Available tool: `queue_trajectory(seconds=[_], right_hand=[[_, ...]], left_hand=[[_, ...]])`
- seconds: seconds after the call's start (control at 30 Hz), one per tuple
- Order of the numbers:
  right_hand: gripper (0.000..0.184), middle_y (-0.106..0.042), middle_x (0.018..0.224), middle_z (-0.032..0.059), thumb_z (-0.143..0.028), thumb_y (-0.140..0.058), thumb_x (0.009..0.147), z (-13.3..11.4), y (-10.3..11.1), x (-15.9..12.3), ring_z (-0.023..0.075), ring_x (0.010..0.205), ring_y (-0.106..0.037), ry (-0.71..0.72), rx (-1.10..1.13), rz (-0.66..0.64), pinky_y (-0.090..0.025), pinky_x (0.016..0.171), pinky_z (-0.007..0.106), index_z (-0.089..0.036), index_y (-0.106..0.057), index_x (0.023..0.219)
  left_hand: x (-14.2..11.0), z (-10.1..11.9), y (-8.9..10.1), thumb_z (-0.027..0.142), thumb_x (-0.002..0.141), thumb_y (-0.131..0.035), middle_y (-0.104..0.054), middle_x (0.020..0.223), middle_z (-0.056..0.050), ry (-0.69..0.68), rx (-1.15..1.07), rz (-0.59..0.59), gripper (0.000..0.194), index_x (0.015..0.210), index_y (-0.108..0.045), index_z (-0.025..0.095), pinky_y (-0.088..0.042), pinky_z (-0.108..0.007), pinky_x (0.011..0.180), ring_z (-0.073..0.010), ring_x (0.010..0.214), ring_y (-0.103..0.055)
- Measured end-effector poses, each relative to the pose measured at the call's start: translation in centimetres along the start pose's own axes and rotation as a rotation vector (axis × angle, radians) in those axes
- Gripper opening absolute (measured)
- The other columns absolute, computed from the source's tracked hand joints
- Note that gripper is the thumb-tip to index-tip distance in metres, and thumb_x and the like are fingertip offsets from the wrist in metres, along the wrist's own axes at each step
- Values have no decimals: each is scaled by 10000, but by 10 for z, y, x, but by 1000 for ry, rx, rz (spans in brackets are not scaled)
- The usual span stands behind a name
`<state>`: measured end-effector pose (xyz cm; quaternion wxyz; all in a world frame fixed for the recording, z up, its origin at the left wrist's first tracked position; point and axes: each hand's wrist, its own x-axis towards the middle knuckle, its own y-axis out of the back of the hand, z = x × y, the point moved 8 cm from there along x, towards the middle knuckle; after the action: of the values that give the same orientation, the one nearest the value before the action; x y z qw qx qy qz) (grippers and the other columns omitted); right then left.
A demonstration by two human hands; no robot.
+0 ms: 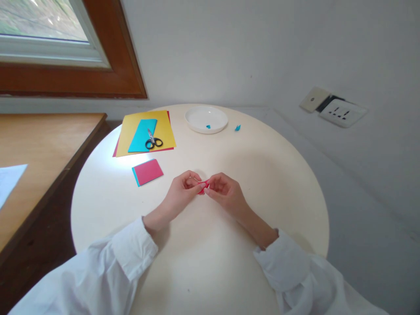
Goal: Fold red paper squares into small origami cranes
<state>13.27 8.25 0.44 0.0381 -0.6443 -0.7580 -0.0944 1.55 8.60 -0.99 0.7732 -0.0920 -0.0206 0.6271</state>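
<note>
Over the middle of the round white table [210,245], my two hands meet on a small folded piece of red paper [203,187]. My left hand [183,190] pinches it from the left, thumb on top. From the right, my right hand [228,190] grips its other side between thumb and fingers. Much of the red paper is hidden by the fingertips, so its full shape does not show. Left of my left hand lies a small stack of cut paper [149,172], red on top with blue showing beneath.
Black-handled scissors [153,140] rest on folded blue paper [139,136] atop yellow sheets [167,127]. A white plate [193,124] holds a small blue piece; beside it lies a small blue folded paper [237,128]. A wooden desk [49,144] stands at left, a wall behind.
</note>
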Motion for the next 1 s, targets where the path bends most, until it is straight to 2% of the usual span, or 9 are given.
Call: queue_trajectory(seconds=[0.1, 0.27, 0.5, 0.77, 0.87, 1.0], right_hand=[[178, -548, 642, -44, -265, -665, 662, 2, -2, -1, 99, 572, -546, -37, 57, -17, -474, 554, 246, -202, -518, 739], [288, -588, 676, -63, -275, -689, 657, 6, -4, -1, 104, 544, -613, -115, 157, -17, -518, 560, 264, -226, -508, 876], [128, -619, 669, -31, -285, -688, 668, 5, -6, -1, 107, 570, -615, -114, 119, -61, -510, 579, 256, -192, -603, 687], [90, -635, 652, -17, -243, -678, 638, 9, 4, 2, 116, 628, -584, -95, 101, 46, -485, 628, 250, -183, -611, 654], [71, -635, 658, -9, -238, -657, 654, 7, 9, 3, 119, 622, -573, -71, 59, 92, -473, 613, 246, -182, -613, 663], [62, -643, 684, 3, -240, -642, 679, 4, 10, 3, 127, 643, -575, -26, -15, 104, -461, 616, 248, -183, -619, 676]], left_hand=[[-1, 4, -1, 326, 659, -713, -575, 522, 43, -9, 48, 5, 249, 703, -532, 161, -342, -187, 464, -73, 475, -516], [-3, 9, -6, 307, 687, -678, -576, 514, 37, -27, 40, -47, 223, 712, -505, 169, -378, -203, 485, -100, 505, -558], [-3, 3, -8, 338, 731, -650, -601, 537, 20, -5, 26, -96, 233, 747, -487, 171, -380, -205, 507, -107, 536, -573], [-4, 2, -4, 306, 717, -681, -686, 695, -6, 26, -145, -54, 236, 825, -517, 176, -494, -266, 691, -136, 692, -651], [-3, 8, -4, 263, 694, -700, -690, 753, -15, -37, -66, -39, 203, 814, -568, 166, -492, -272, 726, -140, 738, -645], [-3, 16, 0, 230, 673, -697, -686, 735, -27, -114, 129, 33, 122, 746, -648, 145, -472, -236, 617, -127, 655, -610]])
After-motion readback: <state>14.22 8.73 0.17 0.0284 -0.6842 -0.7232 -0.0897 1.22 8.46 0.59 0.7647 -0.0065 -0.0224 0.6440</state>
